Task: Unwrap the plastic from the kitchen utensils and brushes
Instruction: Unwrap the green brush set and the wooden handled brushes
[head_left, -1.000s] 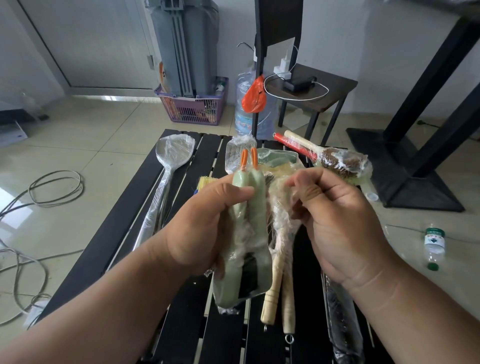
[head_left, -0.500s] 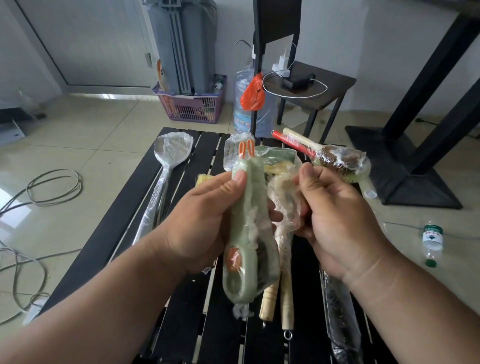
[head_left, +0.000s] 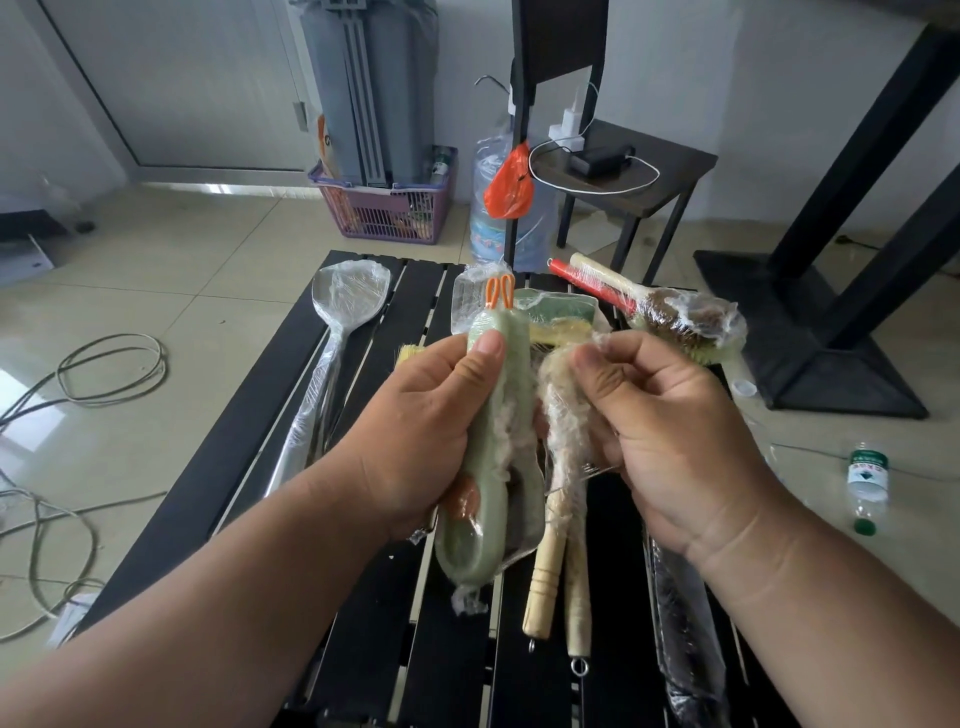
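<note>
My left hand (head_left: 421, 431) grips a pale green brush (head_left: 485, 452) with orange loops at its top, wrapped in clear plastic and held upright above the black slatted table (head_left: 249, 457). My right hand (head_left: 670, 441) pinches a bunched strand of plastic wrap (head_left: 563, 405) that runs down from the brush. Two wooden handles (head_left: 558, 577) lie on the table below the hands. A wrapped metal spoon (head_left: 332, 343) lies to the left. A wrapped brown brush with a red and a wooden handle (head_left: 670, 312) lies at the far right. A wrapped dark utensil (head_left: 685, 629) lies at the near right.
A purple basket (head_left: 387, 205), a water jug (head_left: 491, 202) and an orange bag (head_left: 511, 182) stand beyond the table. A small dark side table (head_left: 675, 171) holds a charger. Cables (head_left: 93, 374) coil on the floor at left. A small bottle (head_left: 866, 483) lies at right.
The green brush has been turned in my left hand, its side now facing me. My right hand has drawn the bunched plastic a little away to the right.
</note>
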